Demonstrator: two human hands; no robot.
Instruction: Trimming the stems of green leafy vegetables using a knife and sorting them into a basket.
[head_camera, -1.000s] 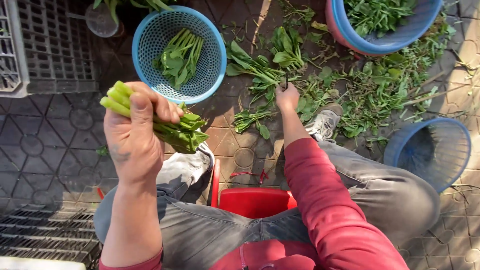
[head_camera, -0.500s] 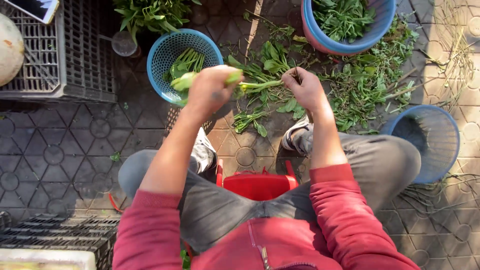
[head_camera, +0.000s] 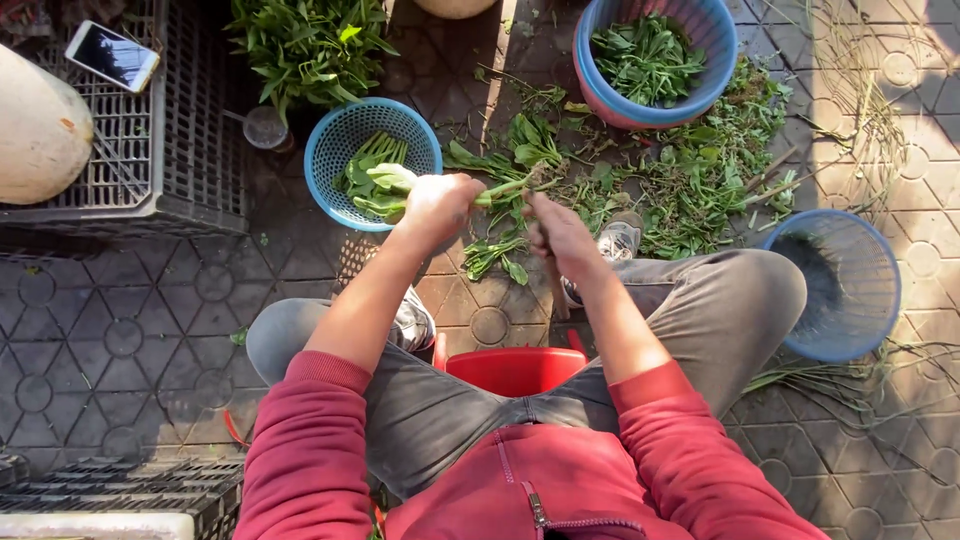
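My left hand (head_camera: 436, 207) is closed around a bunch of leafy greens (head_camera: 385, 190), whose pale stalks stick out to the left over a small blue mesh basket (head_camera: 330, 150). One green stem (head_camera: 505, 186) runs from that fist to my right hand (head_camera: 560, 232), which pinches its far end near the roots. More cut greens lie inside the basket. Loose greens (head_camera: 690, 190) are scattered on the paved ground beyond my hands.
A blue tub of picked leaves (head_camera: 650, 60) stands at the back right, an empty blue mesh basket (head_camera: 845, 280) at the right. A black crate (head_camera: 150, 150) with a phone (head_camera: 112, 56) and a pale round object (head_camera: 40, 125) is left. I sit on a red stool (head_camera: 515, 370).
My left hand lowered the bunch from in front of me to beside the small basket. My right hand came in from the ground pile and now holds a stem's end near the left hand.
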